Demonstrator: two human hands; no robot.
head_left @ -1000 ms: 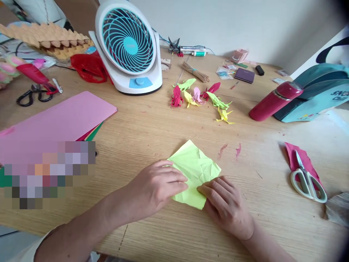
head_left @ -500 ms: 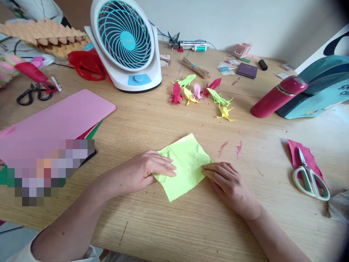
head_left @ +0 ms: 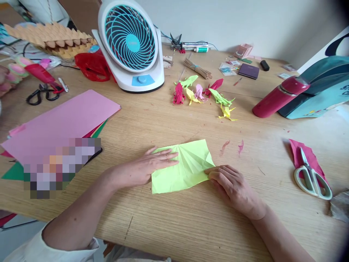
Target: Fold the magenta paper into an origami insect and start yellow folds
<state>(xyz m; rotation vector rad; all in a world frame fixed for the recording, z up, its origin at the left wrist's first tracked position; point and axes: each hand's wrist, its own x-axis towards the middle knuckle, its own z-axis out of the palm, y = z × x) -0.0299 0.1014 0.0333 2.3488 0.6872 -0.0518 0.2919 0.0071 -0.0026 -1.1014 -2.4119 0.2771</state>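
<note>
A creased lime-green sheet of paper (head_left: 185, 171) lies on the wooden table in front of me, with fold lines fanning out from its upper edge. My left hand (head_left: 159, 162) rests flat over the sheet's left side, fingers stretched out. At the sheet's right edge, my right hand (head_left: 226, 178) pinches the paper between thumb and fingers. Beyond the sheet stand several small folded paper figures, among them a green one (head_left: 219, 97), a yellow one (head_left: 227, 112) and a red one (head_left: 178, 94).
White-framed scissors (head_left: 311, 178) lie on red paper (head_left: 296, 145) at right. A red flask (head_left: 280, 96) leans by a teal bag (head_left: 319, 91). At left are pink sheets (head_left: 71, 112) and black-handled scissors (head_left: 40, 95). A fan (head_left: 136, 54) stands behind, near bundled sticks (head_left: 197, 68).
The green sheet has turned, so its long edge now lies nearly level. My left hand has flattened onto it, and my right hand keeps its hold on the right edge. The view has shifted slightly.
</note>
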